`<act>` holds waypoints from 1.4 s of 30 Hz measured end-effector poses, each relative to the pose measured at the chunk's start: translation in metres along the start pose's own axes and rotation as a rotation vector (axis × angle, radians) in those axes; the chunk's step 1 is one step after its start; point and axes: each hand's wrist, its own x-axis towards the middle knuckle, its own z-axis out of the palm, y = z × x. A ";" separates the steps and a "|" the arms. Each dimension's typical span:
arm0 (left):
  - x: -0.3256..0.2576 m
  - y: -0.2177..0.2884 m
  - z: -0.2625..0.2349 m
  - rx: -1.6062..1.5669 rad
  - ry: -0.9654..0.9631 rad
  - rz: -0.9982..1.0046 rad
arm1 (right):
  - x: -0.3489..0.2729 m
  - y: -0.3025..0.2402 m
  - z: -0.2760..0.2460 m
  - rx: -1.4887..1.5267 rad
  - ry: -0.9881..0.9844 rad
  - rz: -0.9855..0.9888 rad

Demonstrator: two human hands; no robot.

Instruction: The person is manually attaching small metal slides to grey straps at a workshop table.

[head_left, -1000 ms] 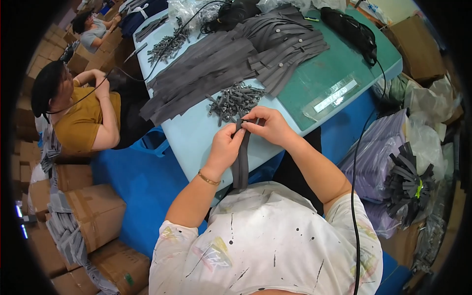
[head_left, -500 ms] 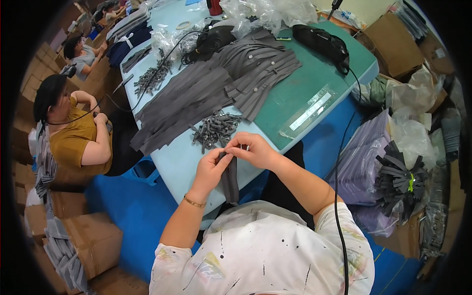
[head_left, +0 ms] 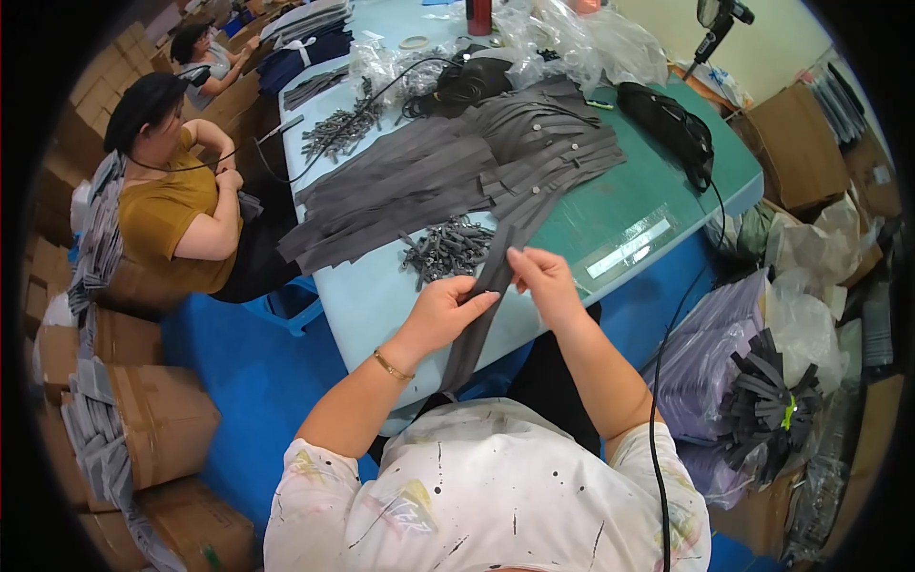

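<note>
Your left hand (head_left: 446,310) and right hand (head_left: 543,278) both pinch grey strap (head_left: 481,305), held taut just above worktop (head_left: 381,296) edge, lower end hanging toward lap. Small grey clips (head_left: 446,250) heaped close ahead, likely for easy reach; strap pile (head_left: 448,181) farther back.

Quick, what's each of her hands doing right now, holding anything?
Left hand: closed on the grey strip, thumb on top.
Right hand: pinching the same grey strip near its upper end.

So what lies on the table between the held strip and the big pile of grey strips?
Head view: a small heap of grey clips lies between the strip and the pile.
</note>
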 end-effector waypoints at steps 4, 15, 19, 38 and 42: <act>0.009 0.013 0.004 0.076 0.041 0.017 | 0.016 -0.010 0.005 -0.014 0.205 -0.092; 0.032 -0.005 -0.017 0.129 0.152 0.113 | 0.032 -0.030 -0.008 -0.132 0.047 -0.047; 0.058 -0.008 -0.094 0.577 0.601 0.381 | 0.102 -0.076 -0.045 -0.015 0.418 -0.125; 0.027 0.035 -0.100 1.050 0.637 0.439 | 0.067 -0.013 0.025 -0.193 -0.030 0.080; -0.008 0.051 -0.067 1.551 0.552 0.705 | 0.043 -0.027 0.070 0.162 -0.144 0.179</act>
